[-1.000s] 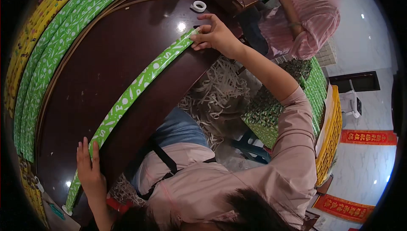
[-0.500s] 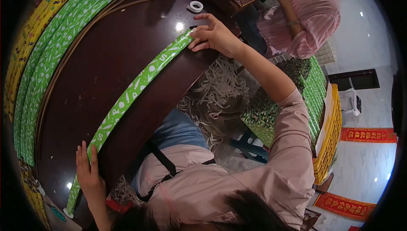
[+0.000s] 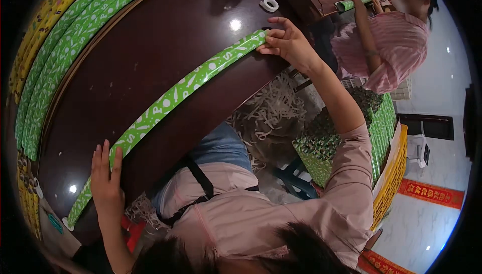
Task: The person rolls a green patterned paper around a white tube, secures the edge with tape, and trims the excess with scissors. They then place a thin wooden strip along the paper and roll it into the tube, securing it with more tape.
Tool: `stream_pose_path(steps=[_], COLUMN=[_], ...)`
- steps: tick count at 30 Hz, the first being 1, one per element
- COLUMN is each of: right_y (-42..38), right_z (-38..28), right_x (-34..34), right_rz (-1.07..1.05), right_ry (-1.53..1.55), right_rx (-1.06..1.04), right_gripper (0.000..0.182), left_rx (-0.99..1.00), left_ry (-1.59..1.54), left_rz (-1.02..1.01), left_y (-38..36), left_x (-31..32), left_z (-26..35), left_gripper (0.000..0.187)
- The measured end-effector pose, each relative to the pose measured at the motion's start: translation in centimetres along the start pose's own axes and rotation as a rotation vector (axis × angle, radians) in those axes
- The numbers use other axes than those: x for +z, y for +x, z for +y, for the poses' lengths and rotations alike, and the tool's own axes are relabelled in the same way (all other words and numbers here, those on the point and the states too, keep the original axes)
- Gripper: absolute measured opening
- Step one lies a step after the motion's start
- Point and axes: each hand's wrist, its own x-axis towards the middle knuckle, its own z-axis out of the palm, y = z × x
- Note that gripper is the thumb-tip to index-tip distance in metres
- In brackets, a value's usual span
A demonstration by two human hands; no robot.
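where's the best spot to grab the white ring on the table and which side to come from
I'd pinch the wall of the white ring, one finger inside the hole and the thumb outside, coming down from above. It appears to lie flat on the table with its hole facing up, and the right hand is close to its near side.

The table has a dark brown, shiny top that throws back bright spots of light. A green tube with white print lies slantwise across it, from near left to far right. A white roll of tape lies flat at the far right. A thin brown strip runs along the left and far sides. Small pale specks dot the surface at left.
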Motion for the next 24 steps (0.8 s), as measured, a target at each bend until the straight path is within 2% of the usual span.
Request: stream_pose_path(steps=[3,4,7,9,11,12,14,15,17,18,20,21,24], right_y=[0.0,-0.4,-0.7,-0.6,-0.5,-0.3,0.5,0.4,1.0,0.4,1.8,2.5,3.8], right_z=[0.0,-0.2,-2.0,-1.7,-1.6,-1.3,-1.0,-0.8,-1.2,-2.5,-2.1,-1.4,-0.6], right_x=[-0.9,-0.8,-0.4,-0.5,-0.6,-0.8,-0.3,0.2,1.8,4.1,6.8,7.7,9.8], right_rz=[-0.006,-0.029,0.068,0.082,0.126,0.202,0.412,0.451,0.155,-0.073,-0.495,-0.603,-0.799], right_ry=[0.069,0.049,-0.068,-0.01,-0.372,-0.48,-0.777,-0.738,-1.178,-1.349,-1.431,-1.467,-1.455], right_rx=[0.01,-0.004,0.041,0.05,0.017,-0.086,-0.55,-0.625,-1.075,-1.041,-1.084,-1.018,-1.071], right_gripper=[0.055,0.046,0.056,0.054,0.051,0.05,0.049,0.049,0.056,0.065,0.07,0.071,0.064], left_rx=[0.006,0.008,0.009,0.009,-0.008,-0.013,-0.037,-0.017,-0.015,0.0,0.001,0.016,0.006], left_ry=[0.004,0.015,0.001,-0.003,-0.001,0.004,0.015,-0.002,-0.009,0.001,0.03,0.039,0.048], left_rz=[-0.002,-0.008,0.004,0.012,0.016,0.003,-0.016,0.022,0.05,0.054,0.048,0.066,0.073], left_y=[0.0,0.0,-0.2,-0.1,-0.1,0.0,0.0,0.0,0.1,0.1,0.1,0.1,0.3], left_x=[0.2,0.3,0.5,0.5,0.2,0.1,0.1,0.2,0.3,0.2,0.2,0.5,0.1], left_z=[-0.1,-0.3,-0.5,-0.3,0.0,0.1,0.2,0.1,0.1,0.2,0.1,0.1,0.2], left_gripper=[0.078,0.078,0.079,0.079,0.079,0.077,0.075,0.074,0.072,0.07,0.068,0.066,0.059])
